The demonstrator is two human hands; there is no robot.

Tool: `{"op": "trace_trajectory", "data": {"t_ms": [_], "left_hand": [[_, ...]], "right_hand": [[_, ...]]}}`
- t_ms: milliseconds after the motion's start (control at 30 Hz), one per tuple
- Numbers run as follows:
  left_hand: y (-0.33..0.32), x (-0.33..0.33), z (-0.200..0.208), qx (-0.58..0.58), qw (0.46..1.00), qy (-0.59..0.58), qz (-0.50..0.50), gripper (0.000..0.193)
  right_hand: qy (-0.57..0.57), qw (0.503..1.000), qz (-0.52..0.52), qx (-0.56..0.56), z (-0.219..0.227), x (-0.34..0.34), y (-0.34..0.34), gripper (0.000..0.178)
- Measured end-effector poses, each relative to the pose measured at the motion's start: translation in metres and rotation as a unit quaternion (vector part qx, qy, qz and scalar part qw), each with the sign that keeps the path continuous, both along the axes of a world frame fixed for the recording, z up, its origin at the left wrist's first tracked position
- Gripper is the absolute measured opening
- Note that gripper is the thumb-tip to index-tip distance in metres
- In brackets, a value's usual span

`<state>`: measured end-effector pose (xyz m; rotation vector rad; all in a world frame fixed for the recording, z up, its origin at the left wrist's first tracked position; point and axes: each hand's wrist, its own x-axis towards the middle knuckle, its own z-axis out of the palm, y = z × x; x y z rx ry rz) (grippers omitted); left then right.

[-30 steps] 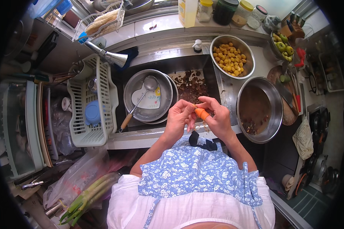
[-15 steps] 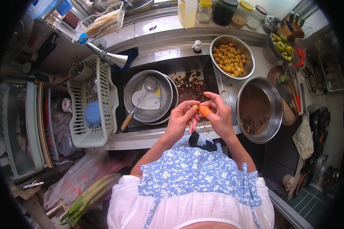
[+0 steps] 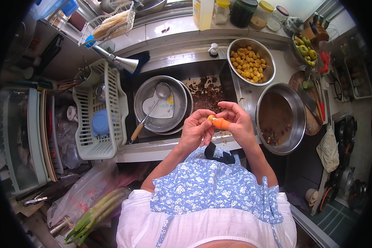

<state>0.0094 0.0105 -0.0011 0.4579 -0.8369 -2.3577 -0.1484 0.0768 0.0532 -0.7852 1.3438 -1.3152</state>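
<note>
Over the front edge of the sink [image 3: 223, 74], my two hands meet around a small yellow chestnut [image 3: 211, 118]. My left hand [image 3: 195, 126] pinches it between thumb and fingertips. On the thumb of my right hand [image 3: 240, 124] sits an orange thumb knife [image 3: 221, 123], its pale tip against the chestnut; the index finger curls above. Brown shell scraps [image 3: 206, 89] litter the sink bottom. Beyond the hands, a steel bowl [image 3: 273, 62] holds many peeled yellow chestnuts [image 3: 248, 64]. Nearer on the right, another steel basin [image 3: 302, 120] contains murky brown water with dark bits.
Left in the sink, stacked metal bowls [image 3: 138, 97] hold a ladle [image 3: 163, 91] and a heart-shaped dish [image 3: 159, 108]. A white dish rack [image 3: 82, 136] stands beside them. A cutting board with a knife [image 3: 306, 99] lies far right. Jars [image 3: 243, 12] line the back ledge.
My right thumb with the orange thumb knife has tilted, showing more of its pale tip at the chestnut. The chestnut has turned slightly in my left fingers.
</note>
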Motion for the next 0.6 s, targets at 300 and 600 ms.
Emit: {"op": "trace_trajectory", "data": {"t_ms": [300,600], "left_hand": [[-0.0003,-0.0009,0.004,0.06,0.997,0.041,0.003,0.025],[0.0007,-0.0022,0.0018,0.052,0.999,0.014,0.006,0.025]], "right_hand": [[-0.094,0.995,-0.002,0.011,0.0051,-0.006,-0.0013,0.045],[-0.014,1.0,-0.002,0.004,0.0052,0.0003,-0.0009,0.047]]}}
